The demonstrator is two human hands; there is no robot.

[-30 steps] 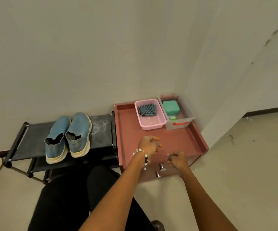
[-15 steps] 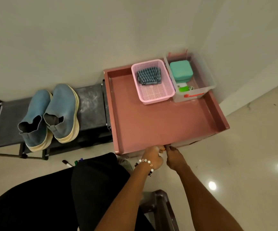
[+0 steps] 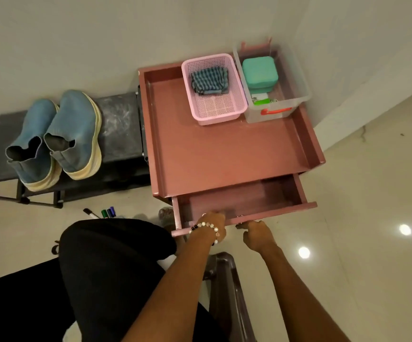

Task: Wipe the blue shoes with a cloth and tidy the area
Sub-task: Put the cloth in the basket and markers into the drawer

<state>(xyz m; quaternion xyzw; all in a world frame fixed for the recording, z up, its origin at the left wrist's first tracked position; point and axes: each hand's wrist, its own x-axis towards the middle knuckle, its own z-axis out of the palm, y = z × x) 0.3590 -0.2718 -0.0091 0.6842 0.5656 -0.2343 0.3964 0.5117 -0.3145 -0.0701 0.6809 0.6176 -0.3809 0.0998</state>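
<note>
Blue shoes [image 3: 54, 139] sit side by side on the dark shoe rack [image 3: 118, 134] at the left of the frame, toes toward the wall, as they did half a second ago. The striped cloth [image 3: 209, 80] lies folded in the pink basket [image 3: 213, 88] at the upper centre, on the pink cabinet's tabletop [image 3: 224, 149], just beside a clear box [image 3: 271, 80] holding a teal case [image 3: 260, 71]. What has changed is the drawer [image 3: 244, 202]: shut before, it now stands pulled out below the tabletop's front edge, its inside showing. The left hand [image 3: 212, 224], with a bead bracelet at the wrist, has its fingers curled over the drawer's front; the right hand [image 3: 256, 234] curls its fingers at a knob on that front. Markers [image 3: 101, 213] lie on the floor at lower left, near the person's dark-clad knee.
</note>
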